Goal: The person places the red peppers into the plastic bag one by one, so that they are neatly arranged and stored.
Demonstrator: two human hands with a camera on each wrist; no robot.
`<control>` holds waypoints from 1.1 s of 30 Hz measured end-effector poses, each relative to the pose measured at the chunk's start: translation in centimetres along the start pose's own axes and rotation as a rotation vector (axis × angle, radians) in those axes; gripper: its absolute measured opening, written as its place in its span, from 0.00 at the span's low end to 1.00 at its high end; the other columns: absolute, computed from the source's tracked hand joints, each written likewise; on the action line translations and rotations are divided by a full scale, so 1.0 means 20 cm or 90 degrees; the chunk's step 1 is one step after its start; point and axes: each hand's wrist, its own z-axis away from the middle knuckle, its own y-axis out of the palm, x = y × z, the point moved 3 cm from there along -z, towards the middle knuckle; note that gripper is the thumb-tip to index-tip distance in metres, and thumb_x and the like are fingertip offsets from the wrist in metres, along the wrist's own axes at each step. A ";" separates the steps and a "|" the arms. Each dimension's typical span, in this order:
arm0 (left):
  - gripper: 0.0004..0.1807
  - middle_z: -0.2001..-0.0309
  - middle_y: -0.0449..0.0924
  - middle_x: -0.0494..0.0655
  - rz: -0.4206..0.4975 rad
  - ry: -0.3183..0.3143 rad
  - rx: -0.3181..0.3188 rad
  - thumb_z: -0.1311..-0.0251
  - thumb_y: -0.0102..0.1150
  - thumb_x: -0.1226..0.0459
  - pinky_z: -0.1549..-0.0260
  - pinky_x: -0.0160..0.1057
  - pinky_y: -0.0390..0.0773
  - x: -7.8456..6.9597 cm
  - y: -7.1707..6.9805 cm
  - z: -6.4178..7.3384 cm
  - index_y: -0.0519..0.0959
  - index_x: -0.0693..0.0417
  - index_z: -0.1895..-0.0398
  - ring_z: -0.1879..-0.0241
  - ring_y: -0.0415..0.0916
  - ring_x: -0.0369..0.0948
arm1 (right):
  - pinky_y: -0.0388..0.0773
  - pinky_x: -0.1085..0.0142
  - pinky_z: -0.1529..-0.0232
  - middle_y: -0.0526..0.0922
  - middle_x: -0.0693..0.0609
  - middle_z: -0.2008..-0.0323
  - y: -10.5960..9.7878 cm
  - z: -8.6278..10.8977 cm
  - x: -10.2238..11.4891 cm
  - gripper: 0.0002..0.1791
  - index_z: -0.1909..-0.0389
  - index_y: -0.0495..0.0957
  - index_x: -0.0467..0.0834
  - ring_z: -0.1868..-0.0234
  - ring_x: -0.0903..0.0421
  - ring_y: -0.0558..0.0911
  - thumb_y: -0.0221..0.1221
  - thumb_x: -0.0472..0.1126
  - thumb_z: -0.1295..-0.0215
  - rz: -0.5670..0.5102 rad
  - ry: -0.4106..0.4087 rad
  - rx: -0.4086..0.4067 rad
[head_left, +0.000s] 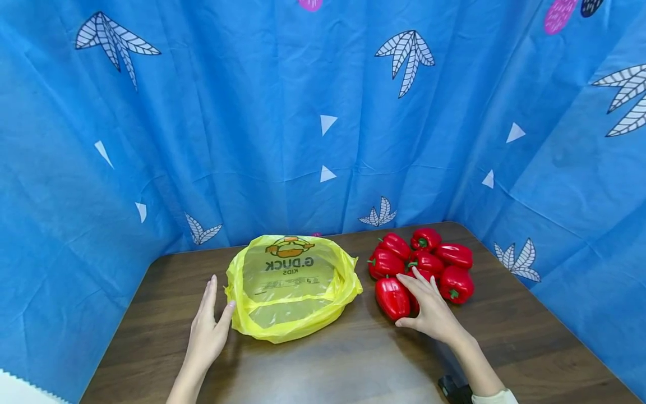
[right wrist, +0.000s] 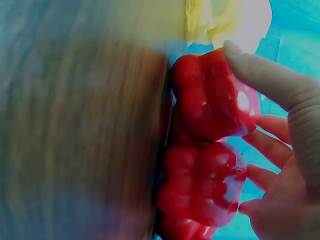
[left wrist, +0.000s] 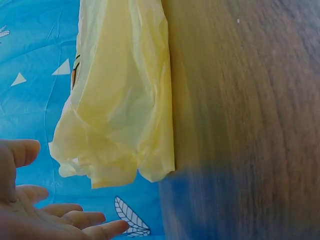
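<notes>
A yellow plastic bag point(head_left: 289, 317) lies with its mouth spread wide, and mirrored G.DUCK KIDS print shows inside. My left hand point(head_left: 207, 331) is at the bag's left side, fingers extended and thumb apart, holding nothing. In the left wrist view that hand point(left wrist: 55, 210) is below the bag's crumpled rim. My right hand point(head_left: 429, 308) reaches over the nearest red bell pepper point(head_left: 392, 298), fingertips by its far end and thumb by its near end. In the right wrist view the thumb point(right wrist: 265, 75) overlaps the edge of this pepper point(right wrist: 210, 100), which rests among the others.
Several more red bell peppers point(head_left: 424, 261) are clustered at the back right of the brown wooden table point(head_left: 323, 370). Blue patterned curtains point(head_left: 252, 112) hang behind it and along both sides. A black band point(head_left: 454, 390) shows at the right wrist beside a pale sleeve point(head_left: 494, 397).
</notes>
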 end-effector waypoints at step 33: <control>0.38 0.21 0.37 0.56 -0.019 0.005 0.009 0.26 0.45 0.61 0.28 0.62 0.48 -0.01 0.04 0.00 0.39 0.46 0.21 0.23 0.40 0.58 | 0.85 0.55 0.61 0.73 0.42 0.42 0.01 0.00 0.08 0.48 0.40 0.71 0.34 0.44 0.45 0.74 0.80 0.32 0.69 -0.069 -0.091 -0.092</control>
